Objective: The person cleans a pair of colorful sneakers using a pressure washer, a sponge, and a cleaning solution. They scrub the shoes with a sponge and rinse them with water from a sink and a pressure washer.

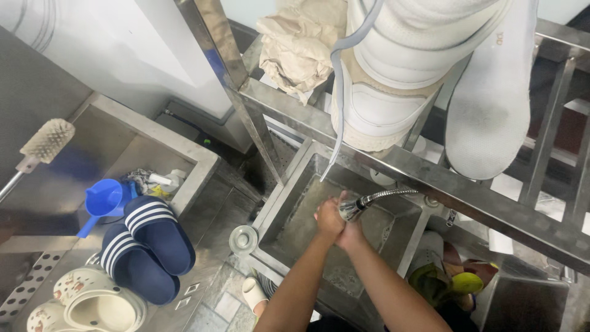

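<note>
My two hands meet over a steel sink basin [289,203]. My left hand [328,218] curls around the metal sprayer head [349,210], which hangs on a flexible steel hose [393,194] coming from the right. My right hand [353,236] presses against the left hand from below. Its fingers are hidden, so I cannot tell its grip. Both forearms reach up from the bottom edge.
White sneakers [393,80] and a beige cloth [295,43] rest on a steel rack [467,190] above the sink. To the left are navy striped slides [147,246], a blue scoop [103,200], a brush [46,141] and white clogs [92,304]. A yellow-green shoe [452,283] lies lower right.
</note>
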